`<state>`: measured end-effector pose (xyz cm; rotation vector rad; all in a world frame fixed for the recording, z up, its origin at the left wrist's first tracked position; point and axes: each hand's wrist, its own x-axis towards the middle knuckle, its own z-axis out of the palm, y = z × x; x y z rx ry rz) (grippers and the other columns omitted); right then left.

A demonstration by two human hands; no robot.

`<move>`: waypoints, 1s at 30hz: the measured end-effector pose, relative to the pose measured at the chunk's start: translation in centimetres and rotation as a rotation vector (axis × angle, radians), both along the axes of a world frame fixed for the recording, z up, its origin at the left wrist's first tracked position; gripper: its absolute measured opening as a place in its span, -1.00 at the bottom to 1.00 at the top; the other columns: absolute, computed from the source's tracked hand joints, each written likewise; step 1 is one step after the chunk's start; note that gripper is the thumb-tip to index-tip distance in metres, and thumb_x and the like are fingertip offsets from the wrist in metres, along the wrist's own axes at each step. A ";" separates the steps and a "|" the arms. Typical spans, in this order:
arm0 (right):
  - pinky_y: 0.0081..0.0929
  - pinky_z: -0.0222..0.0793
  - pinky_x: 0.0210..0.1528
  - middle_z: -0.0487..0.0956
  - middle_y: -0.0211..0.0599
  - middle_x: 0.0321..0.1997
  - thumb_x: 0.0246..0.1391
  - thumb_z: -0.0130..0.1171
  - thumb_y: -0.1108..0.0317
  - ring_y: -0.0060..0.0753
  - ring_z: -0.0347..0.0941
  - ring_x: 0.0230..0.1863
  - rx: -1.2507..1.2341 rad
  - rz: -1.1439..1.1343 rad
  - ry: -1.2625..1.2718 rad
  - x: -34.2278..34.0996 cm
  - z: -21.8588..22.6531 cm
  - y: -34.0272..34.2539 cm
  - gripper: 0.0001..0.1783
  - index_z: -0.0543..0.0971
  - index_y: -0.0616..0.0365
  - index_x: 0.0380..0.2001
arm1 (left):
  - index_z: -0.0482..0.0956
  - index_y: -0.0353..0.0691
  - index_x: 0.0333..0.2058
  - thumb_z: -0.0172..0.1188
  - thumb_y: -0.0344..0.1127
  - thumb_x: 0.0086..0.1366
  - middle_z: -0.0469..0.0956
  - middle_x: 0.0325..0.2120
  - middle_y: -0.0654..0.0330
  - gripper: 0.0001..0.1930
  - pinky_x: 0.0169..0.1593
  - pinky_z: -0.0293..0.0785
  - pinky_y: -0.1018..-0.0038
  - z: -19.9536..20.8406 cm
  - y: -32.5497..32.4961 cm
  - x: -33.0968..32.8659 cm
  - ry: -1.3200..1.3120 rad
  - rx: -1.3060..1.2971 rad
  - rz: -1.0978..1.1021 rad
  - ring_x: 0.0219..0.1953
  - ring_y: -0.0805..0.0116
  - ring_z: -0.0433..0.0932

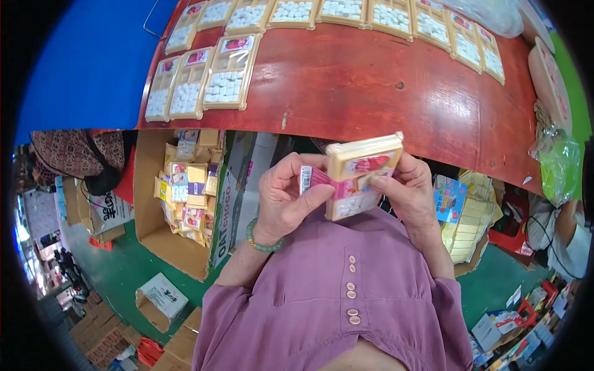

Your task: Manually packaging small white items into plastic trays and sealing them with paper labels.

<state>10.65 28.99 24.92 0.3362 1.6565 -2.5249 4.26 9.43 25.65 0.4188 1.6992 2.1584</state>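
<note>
In front of my chest I hold a cream plastic tray [365, 148], tilted, with a strawberry picture and small white pieces showing on its face. A pink printed band [320, 177] with a barcode end lies across its middle. My left hand [281, 201] is closed, pinching the band at the tray's left side. My right hand [413, 193] is closed on the tray's right side, its thumb pressed on the front over the band. Fingers behind the tray are hidden.
A red wooden table [334, 80] lies ahead, with similar filled trays [226, 77] along its far and left edges. Below its left side stands a carton [154, 216] of banded packs. Another carton of cream trays [467, 226] is at right. Clear plastic bags [554, 167] hang at the right.
</note>
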 end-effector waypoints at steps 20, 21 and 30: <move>-0.21 0.40 -0.08 0.62 -0.06 -0.23 -0.20 0.12 0.51 -0.07 0.56 -0.17 0.236 0.541 0.668 1.9 0.1 1.0 -0.68 0.64 0.31 -0.28 | 0.59 -0.22 -0.52 0.31 -0.43 -0.27 0.55 -0.28 0.06 -0.79 -0.26 0.47 0.29 1.0 -3.0 -1.6 0.906 -0.242 -0.410 -0.24 0.08 0.54; -0.26 0.38 -0.22 0.63 -0.08 -0.37 0.02 0.19 0.24 -0.09 0.57 -0.30 0.296 0.478 0.652 2.1 0.2 0.5 -0.72 0.67 0.28 -0.41 | 0.57 -0.21 -0.53 0.26 -0.39 -0.28 0.52 -0.27 0.15 -0.79 -0.21 0.45 0.30 1.2 -2.9 -1.4 0.935 -0.294 -0.396 -0.22 0.15 0.51; -0.28 0.36 -0.15 0.58 -0.25 -0.34 0.05 0.18 0.11 -0.22 0.50 -0.29 0.343 0.499 0.548 3.5 -0.4 0.5 -0.63 0.67 0.24 -0.33 | 0.53 -0.25 -0.54 0.21 -0.34 -0.32 0.51 -0.24 0.08 -0.75 -0.19 0.46 0.23 1.4 -1.5 -0.9 1.063 -0.352 -0.535 -0.15 0.07 0.49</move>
